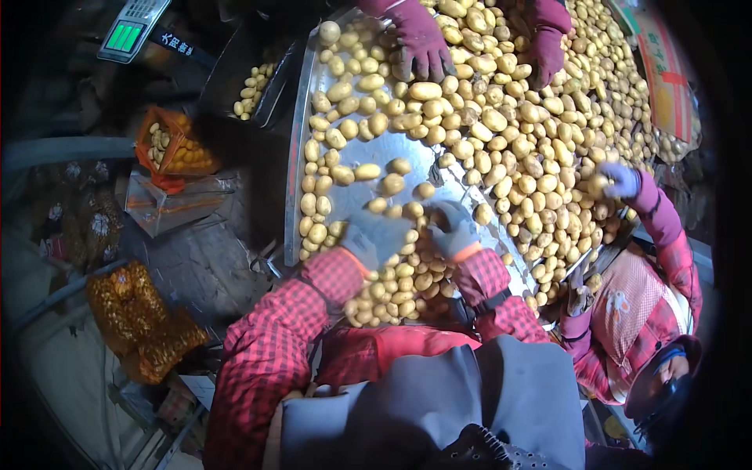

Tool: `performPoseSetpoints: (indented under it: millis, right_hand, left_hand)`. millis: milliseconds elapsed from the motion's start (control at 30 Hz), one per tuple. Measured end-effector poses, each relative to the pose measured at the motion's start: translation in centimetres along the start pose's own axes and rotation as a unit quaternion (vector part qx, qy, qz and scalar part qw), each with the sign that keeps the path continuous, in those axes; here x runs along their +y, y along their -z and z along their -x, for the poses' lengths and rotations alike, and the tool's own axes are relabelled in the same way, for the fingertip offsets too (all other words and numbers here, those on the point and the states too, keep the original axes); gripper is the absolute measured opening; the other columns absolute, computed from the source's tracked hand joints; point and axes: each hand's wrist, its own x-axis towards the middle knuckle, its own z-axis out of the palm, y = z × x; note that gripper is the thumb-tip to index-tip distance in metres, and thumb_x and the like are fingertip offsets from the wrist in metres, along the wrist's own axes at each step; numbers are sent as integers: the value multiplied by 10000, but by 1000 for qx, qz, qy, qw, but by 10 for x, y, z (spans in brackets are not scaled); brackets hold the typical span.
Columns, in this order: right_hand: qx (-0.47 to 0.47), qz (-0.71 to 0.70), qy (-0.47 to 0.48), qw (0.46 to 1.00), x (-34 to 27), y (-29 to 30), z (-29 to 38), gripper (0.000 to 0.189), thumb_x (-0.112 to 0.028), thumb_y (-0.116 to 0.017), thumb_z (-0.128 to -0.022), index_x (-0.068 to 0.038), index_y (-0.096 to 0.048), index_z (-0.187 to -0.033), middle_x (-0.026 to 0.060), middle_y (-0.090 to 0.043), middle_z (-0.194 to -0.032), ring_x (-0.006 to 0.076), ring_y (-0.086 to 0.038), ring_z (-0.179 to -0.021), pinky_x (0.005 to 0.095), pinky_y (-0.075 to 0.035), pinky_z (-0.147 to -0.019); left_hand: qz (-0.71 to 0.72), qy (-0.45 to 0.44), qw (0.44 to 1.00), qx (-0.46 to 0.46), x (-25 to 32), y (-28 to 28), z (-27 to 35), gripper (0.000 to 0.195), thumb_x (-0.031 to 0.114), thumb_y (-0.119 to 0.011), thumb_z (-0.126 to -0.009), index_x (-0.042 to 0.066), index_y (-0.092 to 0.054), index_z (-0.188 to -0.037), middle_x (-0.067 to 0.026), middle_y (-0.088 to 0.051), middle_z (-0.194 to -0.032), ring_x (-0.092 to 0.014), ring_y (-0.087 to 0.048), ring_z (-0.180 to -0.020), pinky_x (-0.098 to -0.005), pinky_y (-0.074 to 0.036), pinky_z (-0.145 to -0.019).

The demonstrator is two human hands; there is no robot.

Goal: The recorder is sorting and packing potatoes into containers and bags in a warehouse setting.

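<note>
My left hand (375, 238), in a grey work glove with an orange cuff, is blurred above the near part of a metal sorting table (388, 151). Potatoes (392, 184) lie just beyond its fingers. Close on its right is my right hand (455, 228), gloved alike, its fingers bent down among potatoes. What either palm holds is hidden. Between my forearms sits a heap of small potatoes (390, 294) at the table's near edge. More potatoes line the table's left rim, and a large pile (523, 129) covers the far and right side.
Across the table are a co-worker's purple-gloved hands (422, 47). Another co-worker (631, 294) at right holds a potato. At left stand an orange bag of potatoes (173, 144), a dark bin (235, 76), a digital scale (130, 32) and a filled mesh sack (138, 320).
</note>
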Motion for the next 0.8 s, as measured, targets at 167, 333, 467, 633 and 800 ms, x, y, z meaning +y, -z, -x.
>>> performPoseSetpoints:
  millis: [167,333,467,633,800]
  right_hand:
    - [-78,-487,-204,846,10,28,41,490,-140,-635,-804,6,-600,-1270,156,-630,-1251,273,-593,-1178,372,-461,-1014]
    - [-19,-674,-245,696,16,33,76,476,-287,-655,-879,69,-610,-1192,167,-648,-1146,282,-641,-1009,397,-529,-879]
    - [-64,-672,-232,700,12,26,86,384,-310,-605,-928,61,-647,-1018,165,-666,-925,272,-658,-833,375,-536,-728]
    - [-109,-532,-196,816,17,27,84,408,-312,-522,-970,56,-658,-860,154,-679,-804,248,-661,-737,344,-533,-677]
    - [-119,-561,-278,770,3,46,97,433,-307,-521,-967,50,-667,-770,161,-690,-777,245,-662,-710,339,-533,-675]
  left_hand:
    - [-61,89,882,459,-113,32,-110,424,411,-591,-892,130,-645,-1205,-132,-639,-1200,-300,-589,-1141,-489,-415,-1013]
    - [-118,274,899,320,-139,63,-170,551,490,-561,-905,156,-563,-1343,-129,-532,-1395,-266,-434,-1349,-508,-266,-1134]
    - [42,143,953,264,-104,29,-152,547,482,-546,-907,133,-557,-1328,-166,-614,-1229,-321,-557,-1193,-471,-398,-1019]
    - [-28,-76,997,9,-42,55,-112,414,440,-597,-875,92,-680,-1084,-131,-695,-996,-318,-650,-974,-463,-494,-851]
    - [70,-42,866,493,-58,55,-187,327,332,-699,-845,111,-664,-1083,-153,-627,-1166,-369,-594,-1046,-476,-483,-878]
